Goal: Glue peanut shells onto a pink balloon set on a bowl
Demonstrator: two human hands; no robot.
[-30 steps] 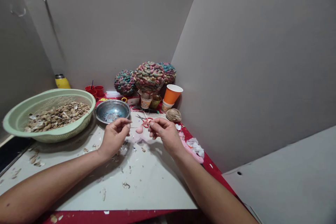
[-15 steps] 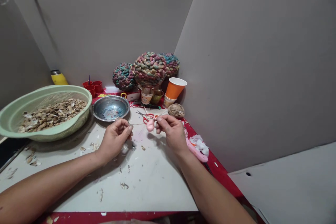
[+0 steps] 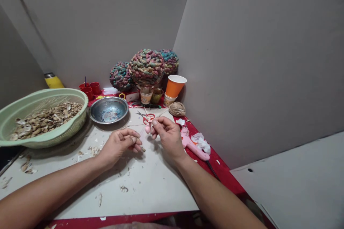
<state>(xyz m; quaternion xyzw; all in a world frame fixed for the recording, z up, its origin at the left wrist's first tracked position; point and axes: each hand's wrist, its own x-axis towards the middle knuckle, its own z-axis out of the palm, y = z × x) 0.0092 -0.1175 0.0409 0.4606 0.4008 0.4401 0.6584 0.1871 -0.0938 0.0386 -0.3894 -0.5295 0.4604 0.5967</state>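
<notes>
My right hand (image 3: 168, 134) pinches a small pink rounded piece (image 3: 147, 128), which looks like a coloured peanut shell, between thumb and fingertips above the table. Just behind it lie red-handled scissors (image 3: 146, 116), partly covered by the hand. My left hand (image 3: 122, 146) hovers left of the pink piece, its fingers loosely curled and somewhat apart, with nothing visible in them. A thin string (image 3: 131, 126) runs leftward behind my left fingers. Close to those fingertips a small brown shell bit (image 3: 144, 149) lies on the white board (image 3: 150, 189).
A green basket (image 3: 44, 94) of peanut shells and a metal bowl (image 3: 94, 114) stand left. Behind are shell-covered balls (image 3: 147, 67), paper cups (image 3: 176, 86), red cups (image 3: 95, 87) and a twine ball (image 3: 177, 108). At right lie a pink glue gun (image 3: 195, 148) and crumpled white tissue (image 3: 202, 144).
My left hand has let go of the string and its fingers have loosened and reached right, nearer the pink piece. My right hand still holds that piece. The view has shifted slightly.
</notes>
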